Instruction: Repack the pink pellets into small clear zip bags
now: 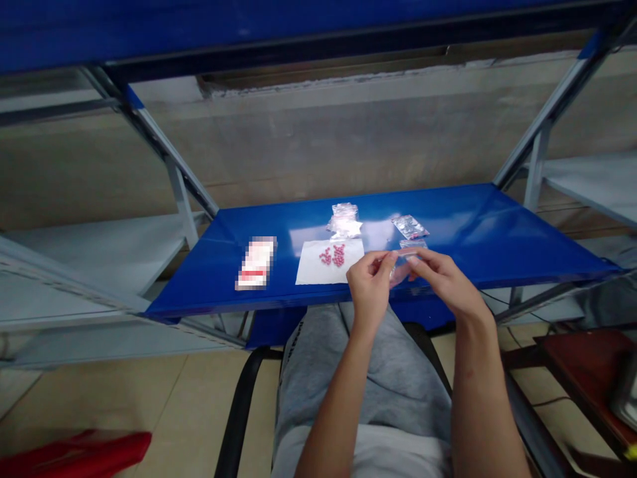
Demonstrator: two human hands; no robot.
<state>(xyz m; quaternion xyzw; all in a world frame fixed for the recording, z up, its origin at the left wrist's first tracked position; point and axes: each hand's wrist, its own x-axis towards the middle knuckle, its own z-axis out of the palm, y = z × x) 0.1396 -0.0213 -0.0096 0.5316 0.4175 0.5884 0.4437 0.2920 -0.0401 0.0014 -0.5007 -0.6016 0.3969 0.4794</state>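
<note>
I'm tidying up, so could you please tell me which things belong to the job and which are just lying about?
In use: clear bag pinched by left hand and right hand; small pink pieces on white sheet; pile of bags.
Lying about: white-and-red packet; red item on floor.

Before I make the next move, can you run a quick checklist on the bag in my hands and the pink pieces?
1. Grip: small clear bag pinched between left hand and right hand: ok.
2. Mouth of the bag opened: cannot tell.
3. The pink pieces clustered on the white sheet, none loose on the blue shelf: ok.
4. The pile of clear bags lying behind the sheet: ok.
5. Held bag empty: cannot tell.
</note>
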